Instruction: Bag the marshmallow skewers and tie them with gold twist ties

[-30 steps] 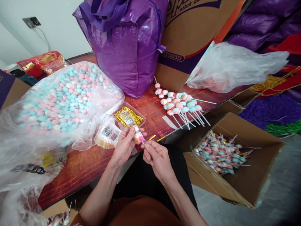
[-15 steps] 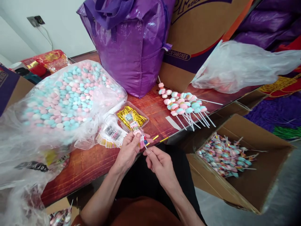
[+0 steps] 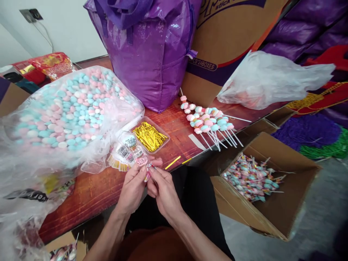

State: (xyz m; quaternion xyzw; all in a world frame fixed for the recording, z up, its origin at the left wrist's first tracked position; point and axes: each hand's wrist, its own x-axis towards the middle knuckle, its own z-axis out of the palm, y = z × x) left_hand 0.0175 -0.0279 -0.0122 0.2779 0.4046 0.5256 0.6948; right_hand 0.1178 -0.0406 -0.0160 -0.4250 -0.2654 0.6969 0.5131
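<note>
Both hands meet at the table's front edge around a marshmallow stick [image 3: 141, 158] in a clear printed bag, its top pointing away from me. My left hand [image 3: 135, 183] is closed on the bag's lower part. The fingers of my right hand [image 3: 163, 185] pinch the gathered open end of the bag; the stick there is mostly hidden. Just beyond lies a fan of printed bags [image 3: 121, 154]. A clear tray [image 3: 168, 140] holds gold twist ties [image 3: 150, 136]. One loose gold tie [image 3: 173, 162] lies right of my hands.
A big clear bag of pink, blue and white marshmallows [image 3: 78, 105] covers the left. Unwrapped marshmallow sticks [image 3: 209, 119] are piled at right, near a purple bag [image 3: 148, 61] and large carton [image 3: 225, 40]. An open cardboard box [image 3: 288, 203] below holds wrapped sticks [image 3: 252, 177].
My right hand has come up against my left at the bag's gathered end. Both hands and the bagged stick have shifted left, off the tie tray. The view has also shifted slightly.
</note>
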